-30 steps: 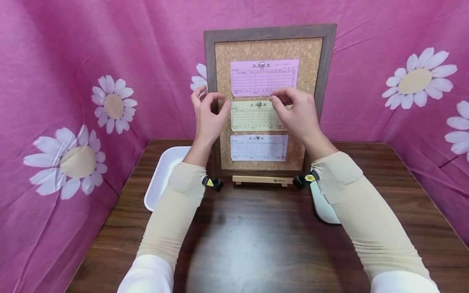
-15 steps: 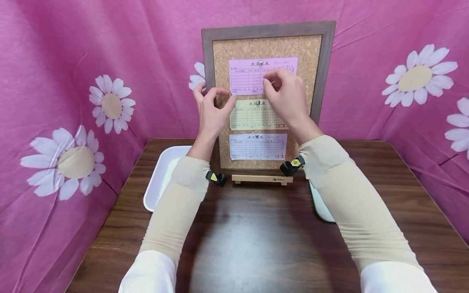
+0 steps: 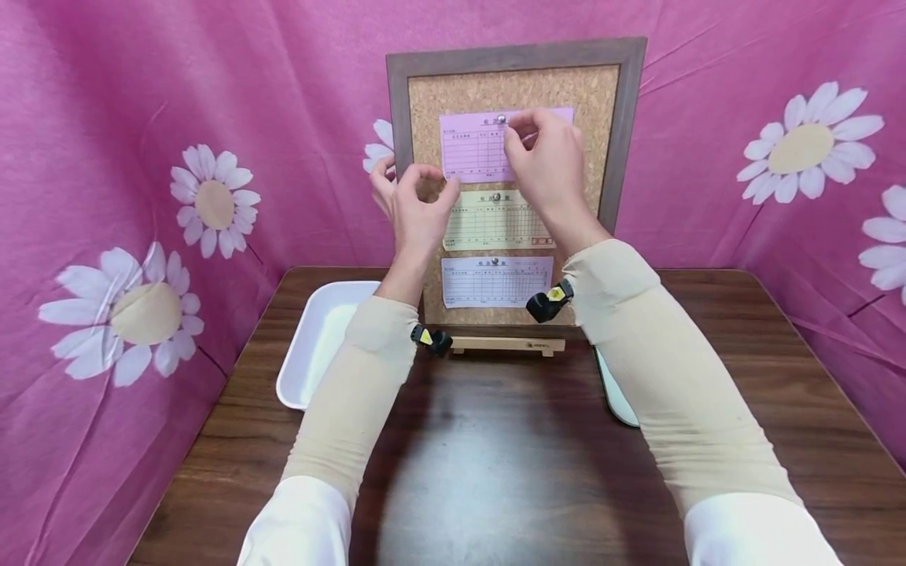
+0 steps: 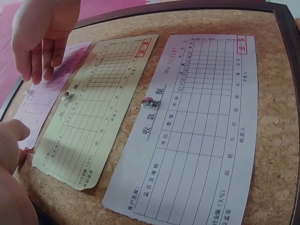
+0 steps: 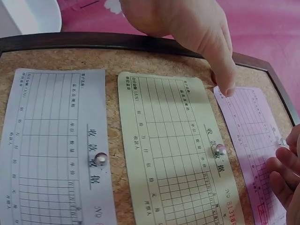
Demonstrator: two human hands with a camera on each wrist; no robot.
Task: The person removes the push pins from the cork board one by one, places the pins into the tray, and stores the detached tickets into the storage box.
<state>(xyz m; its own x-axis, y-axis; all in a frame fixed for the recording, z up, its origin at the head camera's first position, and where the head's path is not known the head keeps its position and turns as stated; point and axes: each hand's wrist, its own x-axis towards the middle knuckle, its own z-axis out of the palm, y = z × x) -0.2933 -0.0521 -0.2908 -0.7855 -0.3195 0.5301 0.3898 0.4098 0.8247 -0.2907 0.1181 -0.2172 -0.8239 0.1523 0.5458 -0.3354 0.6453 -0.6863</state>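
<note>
Three printed receipt slips are pinned to a framed corkboard [image 3: 594, 189]: a pink slip [image 3: 467, 145] on top, a yellow-green slip [image 3: 488, 224] in the middle and a pale white slip [image 3: 470, 287] at the bottom. My right hand [image 3: 552, 161] covers the right part of the pink slip, its curved fingertips right beside the clear pushpin [image 5: 281, 141]. At the lower left corner of that slip is my left hand [image 3: 418, 216], with bent thumb and index finger close together; its thumb [image 5: 226, 84] overlaps the corner in the right wrist view. The middle pushpin [image 3: 496, 197] and bottom pushpin [image 3: 495, 261] stay visible.
A small wooden easel [image 3: 488, 343] supports the board on the dark wooden table [image 3: 481, 472]. To the left stands a white tray [image 3: 293, 377]; a pale green-white tray-like thing [image 3: 617, 393] is mostly hidden under my right forearm. Pink flowered cloth [image 3: 297, 79] surrounds the table.
My right hand has moved up and left from the yellow-green slip to the pink slip's pushpin. My left hand has shifted slightly right, onto the pink slip's corner.
</note>
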